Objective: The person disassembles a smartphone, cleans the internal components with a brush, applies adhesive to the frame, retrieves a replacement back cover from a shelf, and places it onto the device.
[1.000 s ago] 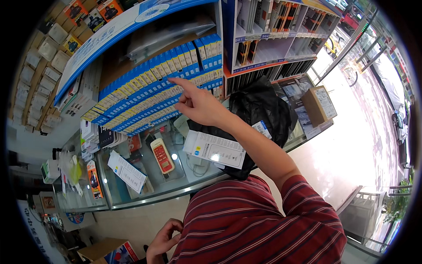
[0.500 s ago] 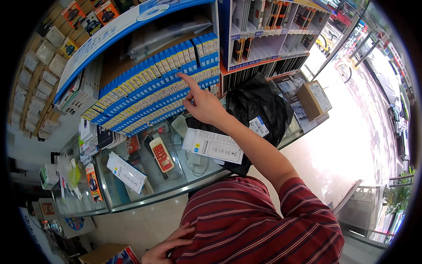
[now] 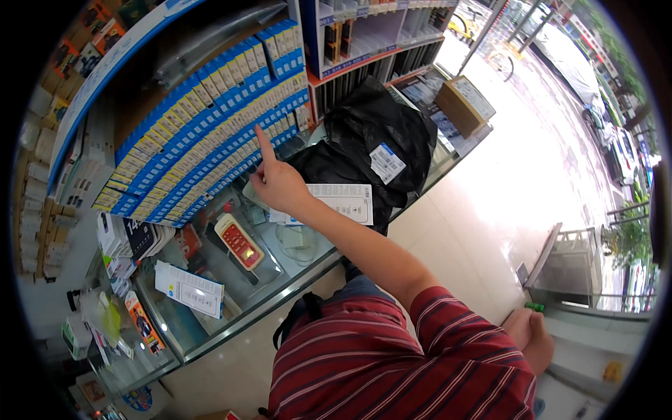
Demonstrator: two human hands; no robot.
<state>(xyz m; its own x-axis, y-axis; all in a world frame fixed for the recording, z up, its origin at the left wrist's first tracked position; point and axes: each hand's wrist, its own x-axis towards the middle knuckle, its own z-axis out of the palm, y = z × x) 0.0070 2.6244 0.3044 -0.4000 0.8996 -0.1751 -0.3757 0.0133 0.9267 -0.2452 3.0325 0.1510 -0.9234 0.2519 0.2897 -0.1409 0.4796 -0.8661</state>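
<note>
My right hand (image 3: 278, 183) holds nothing, its index finger stretched toward rows of blue-and-yellow boxes (image 3: 192, 115) on a shelf and the others curled; whether the fingertip touches a box is unclear. Below it, a white printed packet (image 3: 348, 203) lies against a black plastic bag (image 3: 364, 126) on the glass counter (image 3: 199, 339). A red-and-cream keypad-like device (image 3: 239, 241) and another white packet (image 3: 189, 288) lie on the counter to the left. My left hand is out of view.
A rack of slim items (image 3: 371, 31) stands behind the bag, a brown carton (image 3: 462, 105) at the counter's right end. Small packages hang at far left. A bright pavement with bicycles (image 3: 500, 63) lies outside. Bare skin (image 3: 528, 336) shows beside my shirt at right; whose is unclear.
My right index finger has moved from the upper row of boxes to a lower one. The view has turned, the shelves shifting up and left. My left hand has left view.
</note>
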